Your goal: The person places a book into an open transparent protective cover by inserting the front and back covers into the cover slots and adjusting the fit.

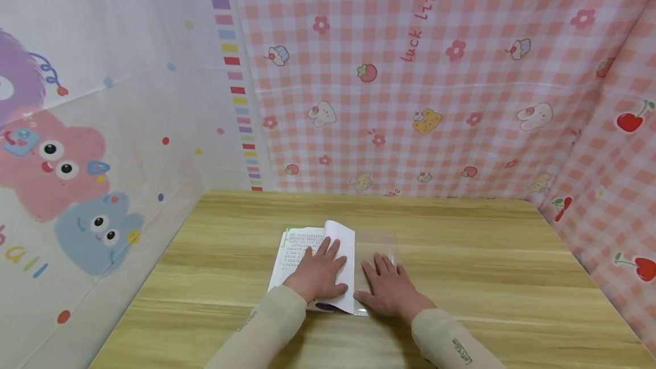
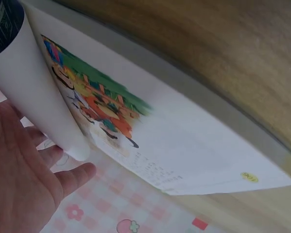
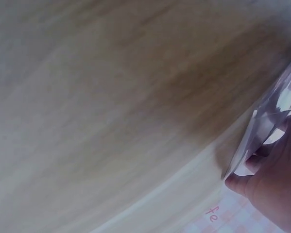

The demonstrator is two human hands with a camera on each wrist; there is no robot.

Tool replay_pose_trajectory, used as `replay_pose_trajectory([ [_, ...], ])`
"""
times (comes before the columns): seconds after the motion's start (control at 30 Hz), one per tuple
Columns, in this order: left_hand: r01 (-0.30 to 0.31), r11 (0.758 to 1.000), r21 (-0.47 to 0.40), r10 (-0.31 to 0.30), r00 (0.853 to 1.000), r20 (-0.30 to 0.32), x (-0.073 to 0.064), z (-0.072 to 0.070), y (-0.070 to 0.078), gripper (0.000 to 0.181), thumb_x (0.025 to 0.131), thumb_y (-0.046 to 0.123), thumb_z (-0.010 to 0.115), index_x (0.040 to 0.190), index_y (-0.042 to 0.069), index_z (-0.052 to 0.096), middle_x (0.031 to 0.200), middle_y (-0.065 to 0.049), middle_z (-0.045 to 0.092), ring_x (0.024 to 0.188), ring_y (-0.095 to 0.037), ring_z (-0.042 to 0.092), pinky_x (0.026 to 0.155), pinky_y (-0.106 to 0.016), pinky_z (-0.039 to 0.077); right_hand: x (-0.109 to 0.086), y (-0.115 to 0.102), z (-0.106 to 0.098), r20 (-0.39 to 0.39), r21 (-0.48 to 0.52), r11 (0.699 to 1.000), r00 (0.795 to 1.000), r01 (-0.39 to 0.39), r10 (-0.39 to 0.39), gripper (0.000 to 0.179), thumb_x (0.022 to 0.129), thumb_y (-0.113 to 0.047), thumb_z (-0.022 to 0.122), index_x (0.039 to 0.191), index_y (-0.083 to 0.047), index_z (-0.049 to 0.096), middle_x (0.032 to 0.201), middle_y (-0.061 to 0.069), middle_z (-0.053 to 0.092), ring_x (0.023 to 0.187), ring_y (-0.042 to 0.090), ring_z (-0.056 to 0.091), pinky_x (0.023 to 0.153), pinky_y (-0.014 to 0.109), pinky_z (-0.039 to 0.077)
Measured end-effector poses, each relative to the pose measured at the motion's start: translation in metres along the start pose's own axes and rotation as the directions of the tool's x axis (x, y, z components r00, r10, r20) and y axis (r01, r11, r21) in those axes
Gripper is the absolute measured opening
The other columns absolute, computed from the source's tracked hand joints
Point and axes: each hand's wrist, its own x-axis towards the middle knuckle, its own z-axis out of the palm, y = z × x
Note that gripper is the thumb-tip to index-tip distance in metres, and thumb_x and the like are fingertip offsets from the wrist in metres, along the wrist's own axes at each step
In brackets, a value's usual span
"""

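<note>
An open book [image 1: 299,241] lies on the table with a printed page facing up. In the left wrist view its page [image 2: 198,131] carries a coloured illustration [image 2: 99,104] and small text. Over its right part curves a plain white leaf [image 1: 346,249], whose dark printed underside peeks out at the near edge. My left hand [image 1: 319,275] rests on this leaf, fingers spread. To the right of the leaf, my right hand [image 1: 388,286] presses its spread fingers on a clear plastic sheet [image 1: 373,241]. The right wrist view shows the plastic's glossy edge [image 3: 264,124] beside the fingers.
The wood-grain table [image 1: 487,261] extends on both sides of the book. Behind it hangs a pink checked cloth [image 1: 410,90]; a white cloth with cartoon figures [image 1: 169,113] borders the left, and a cherry-patterned one [image 1: 615,187] the right.
</note>
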Motion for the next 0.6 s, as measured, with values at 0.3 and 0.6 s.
replay_pose_trajectory([
  [0.3, -0.009, 1.0, -0.023, 0.01, 1.0, 0.014, 0.0, -0.004, -0.004, 0.066, 0.089, 0.055, 0.061, 0.144, 0.02, 0.054, 0.16, -0.008, 0.031, 0.148, -0.029, 0.024, 0.109, -0.056, 0.034, -0.001, -0.004, -0.005, 0.031, 0.055, 0.998, 0.999, -0.015, 0.013, 0.072, 0.097, -0.052, 0.054, 0.149, -0.003, 0.041, 0.154, 0.029, 0.029, 0.143, 0.046, 0.025, 0.109, 0.068, 0.023],
  [0.6, -0.012, 1.0, -0.027, 0.013, 1.0, 0.026, 0.002, -0.003, -0.006, 0.065, 0.088, 0.054, 0.063, 0.143, 0.021, 0.055, 0.159, -0.007, 0.032, 0.148, -0.028, 0.023, 0.11, -0.056, 0.033, -0.005, -0.01, -0.013, 0.048, 0.07, 0.997, 0.999, -0.027, 0.023, 0.067, 0.1, -0.046, 0.051, 0.149, -0.002, 0.04, 0.154, 0.029, 0.029, 0.143, 0.046, 0.024, 0.11, 0.067, 0.021],
])
